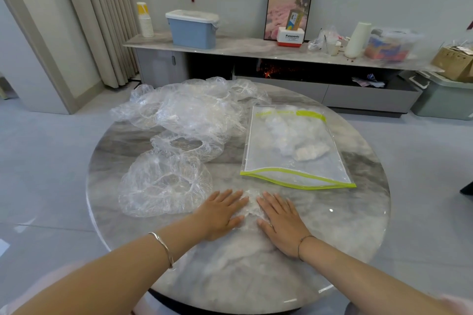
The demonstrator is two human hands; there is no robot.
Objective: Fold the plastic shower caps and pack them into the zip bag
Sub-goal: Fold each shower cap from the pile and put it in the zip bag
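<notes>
My left hand [221, 213] and my right hand [282, 220] lie flat, palms down and fingers together, side by side on a clear folded shower cap [252, 203] near the front of the round marble table [358, 212]. Only a crumpled strip of this cap shows between the hands. A spread clear shower cap [163, 184] lies just left of my left hand. Behind it sits a loose pile of clear shower caps [189, 112]. To the right lies a clear zip bag [294, 148] with a green zip edge, holding several folded caps.
Behind the table runs a low grey cabinet [230, 46] carrying a blue lidded box [193, 29], stacked paper cups [145, 19], a framed picture [289, 7] and bags. A grey bin [445, 100] stands at the far right. Grey floor surrounds the table.
</notes>
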